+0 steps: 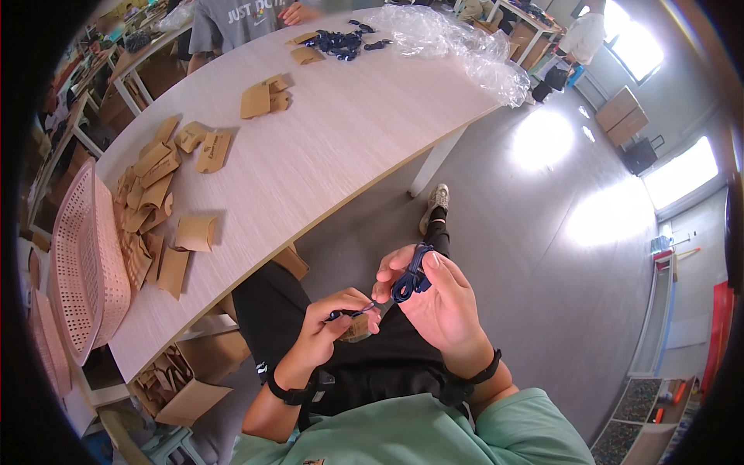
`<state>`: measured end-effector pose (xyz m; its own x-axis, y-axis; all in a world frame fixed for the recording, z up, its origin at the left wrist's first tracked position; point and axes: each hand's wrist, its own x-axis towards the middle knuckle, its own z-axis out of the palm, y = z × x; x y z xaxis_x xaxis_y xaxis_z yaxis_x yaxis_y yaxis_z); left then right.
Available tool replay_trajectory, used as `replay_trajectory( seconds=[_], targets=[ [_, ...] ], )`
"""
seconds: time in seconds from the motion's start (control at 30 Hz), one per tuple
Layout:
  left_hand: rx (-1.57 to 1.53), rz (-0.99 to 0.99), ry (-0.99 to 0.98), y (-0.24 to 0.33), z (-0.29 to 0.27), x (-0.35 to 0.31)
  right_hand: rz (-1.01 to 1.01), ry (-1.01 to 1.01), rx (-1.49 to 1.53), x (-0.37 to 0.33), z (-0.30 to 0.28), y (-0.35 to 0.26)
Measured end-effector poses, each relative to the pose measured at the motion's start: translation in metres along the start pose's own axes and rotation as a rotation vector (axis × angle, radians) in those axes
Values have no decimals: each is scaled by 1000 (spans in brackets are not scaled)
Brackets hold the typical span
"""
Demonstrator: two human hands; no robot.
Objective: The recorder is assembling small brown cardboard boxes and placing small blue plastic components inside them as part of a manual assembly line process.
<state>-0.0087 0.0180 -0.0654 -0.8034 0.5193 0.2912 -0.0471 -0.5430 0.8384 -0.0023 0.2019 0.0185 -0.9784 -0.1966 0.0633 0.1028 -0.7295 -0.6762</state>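
Above my lap, my right hand (442, 302) curls round a coiled dark blue cord bundle (409, 277), pinched between thumb and fingers. To its left, my left hand (333, 319) is closed on a thin dark blue cord piece (350, 313). A small brown cardboard box (356, 328) shows just under the left fingers; whether they also grip it I cannot tell. The fingertips of both hands are close together. More dark blue cord bundles (338, 45) lie piled at the table's far side, with brown cardboard pillow boxes (263, 99) nearer on the tabletop.
The curved pale table (310, 147) reaches across the left and front. A pink perforated basket (91, 260) stands at its left end beside a heap of pillow boxes (155, 182). Clear plastic bags (457, 46) lie far right. Below is an open carton (194, 376). A person (240, 27) is across the table.
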Motion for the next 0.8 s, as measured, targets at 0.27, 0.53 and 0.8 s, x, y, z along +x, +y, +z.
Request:
replay_trajectory(
  seconds=[0.27, 0.53, 0.8],
  targets=[
    [49, -15, 19, 3, 3, 1, -23, 10, -96, -1, 0, 1],
    [117, -166, 75, 7, 4, -2, 7, -81, -190, -3, -2, 3],
    [169, -168, 108, 4, 3, -5, 7, -84, -229, -3, -3, 5]
  ],
)
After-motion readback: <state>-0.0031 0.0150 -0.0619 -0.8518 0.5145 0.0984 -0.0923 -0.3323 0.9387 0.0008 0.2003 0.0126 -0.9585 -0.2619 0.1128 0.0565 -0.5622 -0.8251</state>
